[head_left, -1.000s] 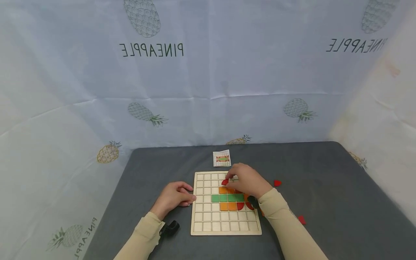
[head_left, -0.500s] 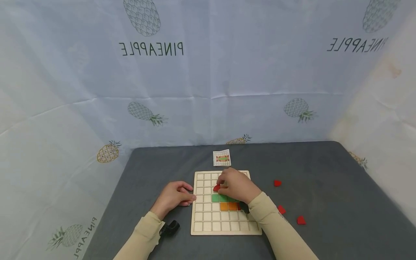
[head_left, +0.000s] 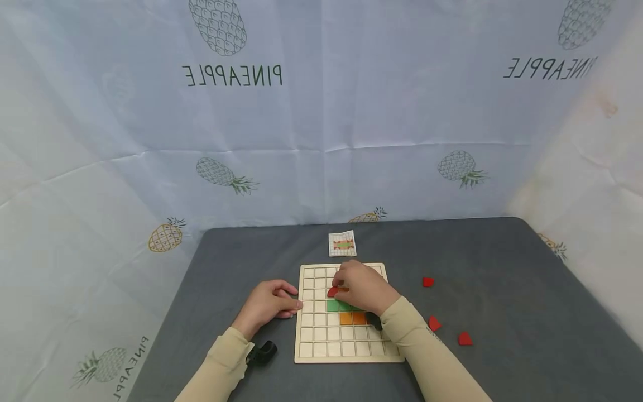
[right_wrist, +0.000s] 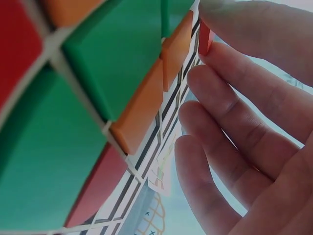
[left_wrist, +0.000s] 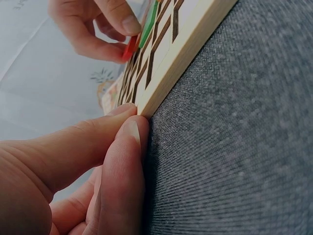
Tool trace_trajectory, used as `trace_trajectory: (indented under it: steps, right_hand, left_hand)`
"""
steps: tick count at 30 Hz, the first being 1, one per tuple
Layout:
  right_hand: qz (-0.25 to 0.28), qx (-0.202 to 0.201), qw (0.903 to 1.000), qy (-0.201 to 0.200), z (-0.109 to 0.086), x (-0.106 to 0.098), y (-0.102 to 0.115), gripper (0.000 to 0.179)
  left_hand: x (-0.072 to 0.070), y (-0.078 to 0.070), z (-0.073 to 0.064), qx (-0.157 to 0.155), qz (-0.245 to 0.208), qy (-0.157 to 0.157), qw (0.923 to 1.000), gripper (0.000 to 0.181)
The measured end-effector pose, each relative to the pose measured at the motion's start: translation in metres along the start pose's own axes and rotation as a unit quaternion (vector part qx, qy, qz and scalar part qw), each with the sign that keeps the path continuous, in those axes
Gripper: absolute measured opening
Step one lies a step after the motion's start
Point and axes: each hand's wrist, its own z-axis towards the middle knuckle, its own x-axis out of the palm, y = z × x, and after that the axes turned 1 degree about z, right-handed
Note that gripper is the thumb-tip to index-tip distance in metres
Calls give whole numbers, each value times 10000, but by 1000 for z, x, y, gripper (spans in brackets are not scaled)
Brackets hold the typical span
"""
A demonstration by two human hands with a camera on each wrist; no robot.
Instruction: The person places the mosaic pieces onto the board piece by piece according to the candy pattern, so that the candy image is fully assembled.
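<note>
A wooden grid board (head_left: 313,350) lies on the grey table, with green tiles (head_left: 334,306) in a row and orange tiles (head_left: 353,318) beside them. My right hand (head_left: 365,287) is over the board and pinches a red tile (head_left: 332,291) with a curved edge between thumb and index finger. In the right wrist view this red tile (right_wrist: 205,38) is at the fingertips, its other fingers loosely bent. My left hand (head_left: 269,304) grips the board's left edge, thumb on top and index finger against the side (left_wrist: 161,95). The right hand and sleeve hide part of the tiles.
Several red pieces, among them one farther back (head_left: 428,282) and one nearer (head_left: 465,338), lie on the table right of the board. Behind the board lies a small pattern card (head_left: 342,244). A pineapple-print cloth (head_left: 321,111) hangs behind the table.
My right hand has moved left and toward me across the board, bringing the red tile to the left end of the orange row. My left hand has stayed at the board's edge.
</note>
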Motion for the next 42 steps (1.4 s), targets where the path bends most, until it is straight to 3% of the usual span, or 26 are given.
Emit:
trace_trajectory:
  steps: [31,36,42]
  right_hand:
    - [-90,-69,9999,6,-2,-1,0,8]
    - [31,170,9998,-100,-18,-11,-7,9]
    - [-53,781,9968,-154,-62,-35,-24,6]
  left_hand:
    - [1,1,-1,62,-48,36,10000,38]
    - [1,0,-1,78,-47,56,9999,38]
    - [1,0,0,87,10,36,10000,38]
